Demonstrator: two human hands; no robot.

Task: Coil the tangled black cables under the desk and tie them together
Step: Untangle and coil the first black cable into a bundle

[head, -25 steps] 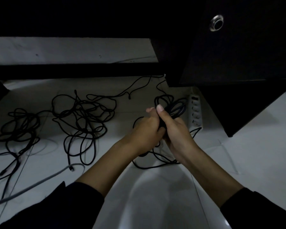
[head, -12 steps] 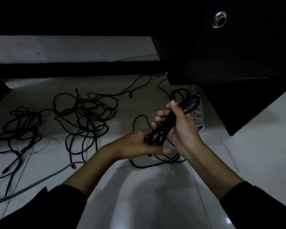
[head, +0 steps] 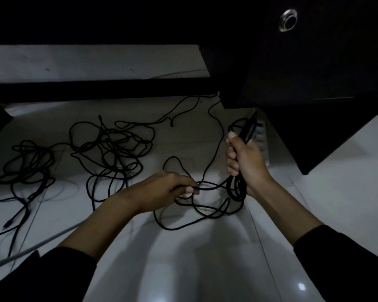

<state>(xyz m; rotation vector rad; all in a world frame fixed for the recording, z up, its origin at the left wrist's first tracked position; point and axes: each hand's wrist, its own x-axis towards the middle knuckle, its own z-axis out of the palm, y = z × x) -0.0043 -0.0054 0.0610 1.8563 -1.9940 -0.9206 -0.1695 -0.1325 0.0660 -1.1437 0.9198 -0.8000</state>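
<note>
- The right hand [head: 246, 162] is clenched round a coiled bundle of black cable [head: 238, 186]; its loops stick out above the fist and hang below it, and the part inside the fist is hidden.
- The left hand [head: 164, 190] pinches a single strand [head: 207, 188] of the same cable between thumb and fingertips, just left of the bundle's lower loops.
- More loose cable [head: 183, 223] lies in loops on the white floor [head: 205, 269] beneath both hands; one run leads far back to the desk's dark cabinet [head: 314, 73], where its end is lost in shadow.
- To the left, a tangled heap of black cables [head: 109, 149] lies on the floor, and a second tangle [head: 24, 168] sits farther left, its strands cut off at the frame edge.
- A white power strip [head: 262, 138] lies behind the right hand, mostly hidden by it and the bundle.
- A grey cable [head: 15, 256] crosses the near left, passing behind the left sleeve [head: 42, 277].
- The desk's underside is too dark to make out.
</note>
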